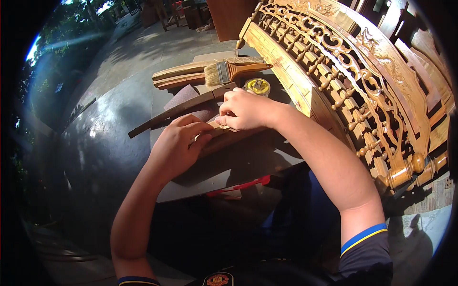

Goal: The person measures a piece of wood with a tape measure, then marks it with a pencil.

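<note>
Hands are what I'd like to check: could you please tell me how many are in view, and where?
2: the left hand and, just to its right, the right hand, both at a wooden piece over the table. No others show.

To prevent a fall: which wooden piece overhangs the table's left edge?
The dark strip beyond the left hand sticks out; the stacked pieces stop near that edge.

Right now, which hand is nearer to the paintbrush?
Right. The right hand is just on the near side of the paintbrush; the left hand is farther from it, lower and more to the left.
</note>
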`<state>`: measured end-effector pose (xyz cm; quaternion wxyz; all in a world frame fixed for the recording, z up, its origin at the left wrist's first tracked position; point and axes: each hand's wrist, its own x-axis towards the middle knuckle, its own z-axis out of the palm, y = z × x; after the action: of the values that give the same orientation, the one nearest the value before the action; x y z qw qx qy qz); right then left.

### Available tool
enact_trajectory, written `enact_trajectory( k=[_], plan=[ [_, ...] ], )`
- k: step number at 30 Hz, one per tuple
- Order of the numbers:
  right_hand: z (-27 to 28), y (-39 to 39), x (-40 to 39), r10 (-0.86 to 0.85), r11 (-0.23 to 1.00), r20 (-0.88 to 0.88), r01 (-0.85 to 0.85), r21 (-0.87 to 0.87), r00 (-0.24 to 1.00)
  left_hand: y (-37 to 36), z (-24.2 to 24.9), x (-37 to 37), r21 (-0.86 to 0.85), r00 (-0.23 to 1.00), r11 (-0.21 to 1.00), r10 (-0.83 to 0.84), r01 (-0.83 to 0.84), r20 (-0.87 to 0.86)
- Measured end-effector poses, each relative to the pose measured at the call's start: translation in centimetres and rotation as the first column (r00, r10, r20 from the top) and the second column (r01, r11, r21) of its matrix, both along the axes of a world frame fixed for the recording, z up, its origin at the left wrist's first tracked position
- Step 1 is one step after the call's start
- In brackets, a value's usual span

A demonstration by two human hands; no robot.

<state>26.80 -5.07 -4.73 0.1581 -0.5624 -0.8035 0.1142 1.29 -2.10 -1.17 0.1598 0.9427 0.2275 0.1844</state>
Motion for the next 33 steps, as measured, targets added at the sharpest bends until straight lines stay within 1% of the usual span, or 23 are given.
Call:
enact_trajectory(
  k=[3,6,9,12,15,18,22,26,29,30,33],
  plan=[
    [0.0,0.1,-0.3,-0.012,1.0,0.032,0.012,0.0,0.999,-0.1,0.1,0.1,-0.052,0.999,0.998,0.038,-0.039,-0.014],
    [0.3,0.5,-0.3,-0.024,0.997,0.059,0.028,-0.065,0.998,-0.6,0.7,0.3,-0.166,0.998,0.985,0.048,-0.052,-0.033],
    [0.6,0.2,-0.4,-0.012,1.0,0.094,0.014,-0.017,0.996,-0.7,0.3,0.3,-0.086,0.999,0.996,0.032,-0.034,-0.028],
    [1.0,0.1,-0.5,-0.033,0.99,-0.042,0.026,-0.141,0.999,-0.7,0.4,0.3,-0.133,0.999,0.991,0.022,-0.025,-0.03],
    [0.9,-0.1,-0.7,-0.031,0.997,-0.026,0.029,-0.07,0.999,-0.7,0.3,0.3,-0.02,0.999,1.0,0.002,-0.003,-0.044],
    [1.1,-0.2,-0.9,-0.059,0.991,-0.081,0.049,-0.126,0.995,-0.4,-0.1,0.2,0.051,0.999,0.998,-0.03,0.032,-0.037],
    [0.7,-0.3,-1.2,-0.036,0.993,-0.08,0.027,-0.111,0.996,-0.7,0.0,0.1,0.023,0.999,1.0,-0.011,0.012,-0.046],
    [1.0,-0.2,-1.4,-0.055,0.977,-0.035,0.046,-0.209,0.998,-1.3,0.5,0.1,-0.023,0.997,1.0,0.008,-0.01,-0.082],
    [1.4,-0.3,-1.5,-0.049,0.967,-0.024,0.041,-0.252,0.999,-1.6,0.9,-0.1,0.043,0.988,0.999,-0.022,0.029,-0.155],
    [1.3,-0.4,-1.6,-0.044,0.974,-0.029,0.037,-0.222,0.999,-1.4,0.8,-0.1,0.037,0.981,0.999,-0.021,0.029,-0.193],
    [1.0,-0.8,-1.5,-0.028,0.99,-0.039,0.022,-0.137,0.999,-1.1,0.2,-0.2,0.057,0.982,0.998,-0.028,0.039,-0.186]
  ],
)
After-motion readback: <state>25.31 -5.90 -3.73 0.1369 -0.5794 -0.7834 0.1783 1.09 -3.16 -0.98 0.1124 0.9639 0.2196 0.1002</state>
